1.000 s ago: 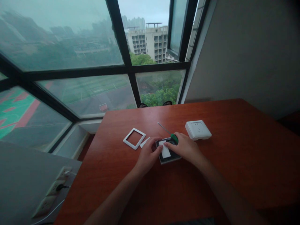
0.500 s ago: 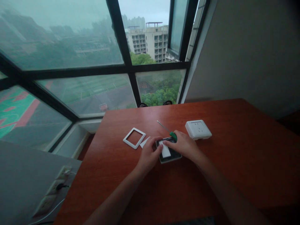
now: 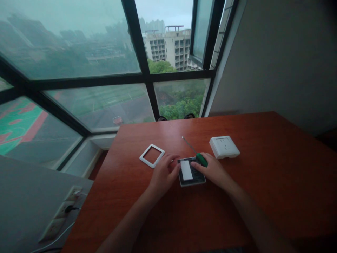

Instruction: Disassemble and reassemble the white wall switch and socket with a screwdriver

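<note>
A square light switch (image 3: pixel 198 181) with a dark inside lies on the table, one white rocker plate (image 3: pixel 186 171) covering its left part. My right hand (image 3: pixel 213 171) grips a screwdriver (image 3: pixel 201 160) by its green handle, the shaft pointing up and left, away from the switch. The right thumb reaches over the switch, beside the rocker plate. At the switch's left edge is my left hand (image 3: pixel 163 174), its fingers curled and its thumb by the rim. A sliver of white shows near its fingertips; what it holds is hidden.
A white square frame (image 3: pixel 144 160) lies left of the switch. To the right stands a white socket box (image 3: pixel 225 147). The brown table (image 3: pixel 263 175) ends at a dark-framed window (image 3: pixel 146 79). Wall sockets (image 3: pixel 61 209) with plugged-in cords are at lower left.
My right thumb has moved off the white rocker plate toward the right. My left hand has shifted slightly left and now covers the loose white piece seen beside the frame before.
</note>
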`<move>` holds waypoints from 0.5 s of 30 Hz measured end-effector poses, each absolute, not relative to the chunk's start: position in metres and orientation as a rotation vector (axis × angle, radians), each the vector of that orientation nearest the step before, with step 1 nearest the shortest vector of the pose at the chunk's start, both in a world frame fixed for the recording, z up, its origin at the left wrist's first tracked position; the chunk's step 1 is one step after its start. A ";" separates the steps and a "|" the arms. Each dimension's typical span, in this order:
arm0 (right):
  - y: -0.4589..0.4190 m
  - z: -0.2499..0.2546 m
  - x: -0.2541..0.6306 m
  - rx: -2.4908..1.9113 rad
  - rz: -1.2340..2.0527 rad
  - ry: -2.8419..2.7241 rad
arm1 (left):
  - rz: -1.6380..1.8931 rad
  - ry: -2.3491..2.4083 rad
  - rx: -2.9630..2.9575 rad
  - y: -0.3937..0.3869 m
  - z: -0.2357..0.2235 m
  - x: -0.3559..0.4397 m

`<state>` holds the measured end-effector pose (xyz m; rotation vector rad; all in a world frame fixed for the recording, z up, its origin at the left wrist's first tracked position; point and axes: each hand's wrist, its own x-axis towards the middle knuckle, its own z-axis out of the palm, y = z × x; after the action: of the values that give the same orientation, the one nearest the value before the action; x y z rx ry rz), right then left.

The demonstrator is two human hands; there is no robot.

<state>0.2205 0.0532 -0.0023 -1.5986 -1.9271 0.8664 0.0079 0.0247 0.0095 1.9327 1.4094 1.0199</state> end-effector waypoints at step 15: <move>0.045 -0.010 0.226 -1.509 1.066 -1.610 | 0.479 1.763 2.412 0.036 0.016 -0.033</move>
<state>0.2263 0.0451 -0.0103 -1.5091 -1.6098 1.0662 -0.0332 0.0365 0.0160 2.4118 1.7633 0.4785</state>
